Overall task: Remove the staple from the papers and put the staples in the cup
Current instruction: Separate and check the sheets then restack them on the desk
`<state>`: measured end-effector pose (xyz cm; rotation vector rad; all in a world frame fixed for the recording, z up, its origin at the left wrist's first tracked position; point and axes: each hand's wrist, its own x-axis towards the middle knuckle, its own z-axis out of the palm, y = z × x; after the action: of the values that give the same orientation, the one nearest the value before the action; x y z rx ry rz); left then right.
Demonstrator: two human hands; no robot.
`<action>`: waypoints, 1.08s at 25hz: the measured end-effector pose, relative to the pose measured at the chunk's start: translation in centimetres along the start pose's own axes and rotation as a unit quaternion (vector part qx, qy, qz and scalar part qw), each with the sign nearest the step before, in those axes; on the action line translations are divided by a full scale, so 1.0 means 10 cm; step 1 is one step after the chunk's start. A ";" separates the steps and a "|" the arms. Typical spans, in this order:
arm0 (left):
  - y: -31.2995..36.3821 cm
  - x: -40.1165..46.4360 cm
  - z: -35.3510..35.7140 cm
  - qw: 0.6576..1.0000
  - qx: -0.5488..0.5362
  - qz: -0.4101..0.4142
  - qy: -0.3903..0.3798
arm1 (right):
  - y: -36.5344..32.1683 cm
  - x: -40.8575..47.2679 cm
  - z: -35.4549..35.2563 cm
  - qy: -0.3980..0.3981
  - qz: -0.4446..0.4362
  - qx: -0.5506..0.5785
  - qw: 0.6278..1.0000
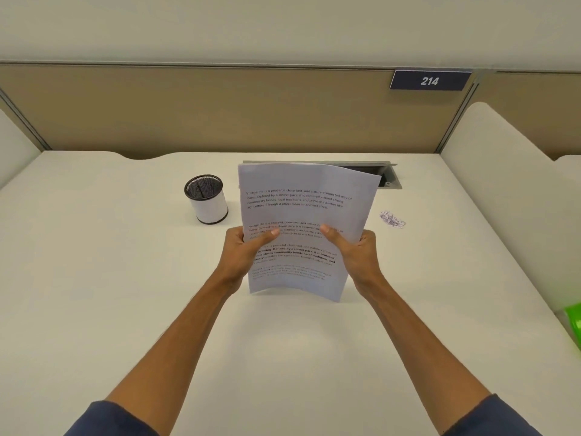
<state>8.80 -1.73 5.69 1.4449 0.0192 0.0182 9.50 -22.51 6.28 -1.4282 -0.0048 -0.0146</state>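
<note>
1. Head cam shows both hands holding up a stack of white printed paper sheets (303,228), upright and a bit bowed, above the pale desk (125,294).
2. Left hand (243,251) pinches the stack's left edge, thumb across the front; right hand (353,253) does the same on the right edge. So they're apart, each clamped on the papers.
3. Using the stack as the landmark: the black mesh cup with a white wrap (206,199) stands just to its left, and a small pile of loose silvery staples (392,219) lies on the desk just to its right.
4. Can't spot a staple in the sheets, too small or hidden, so honestly no idea which corner it's in.
5. What could go wrong, I reckon: with both hands busy gripping, yanking a staple could tear a corner. Also that loose pile is on the far side of the stack from the cup, so carrying tiny staples across could scatter them.
</note>
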 end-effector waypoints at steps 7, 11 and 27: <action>-0.14 -0.09 0.04 0.999 0.006 -0.034 0.012 | 0.13 -0.08 -0.02 -0.002 0.024 -0.010 1.000; -0.10 -0.07 0.06 0.999 0.003 -0.042 0.020 | 0.11 -0.07 -0.04 0.011 0.023 -0.009 1.000; -0.55 0.22 -0.19 0.972 -0.001 -0.215 0.094 | 0.84 -0.05 -0.26 0.034 0.186 -0.081 0.979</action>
<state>10.96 -0.53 -0.03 1.4065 0.4865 -0.2005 9.11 -23.87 -2.37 -1.5717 0.3266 0.2509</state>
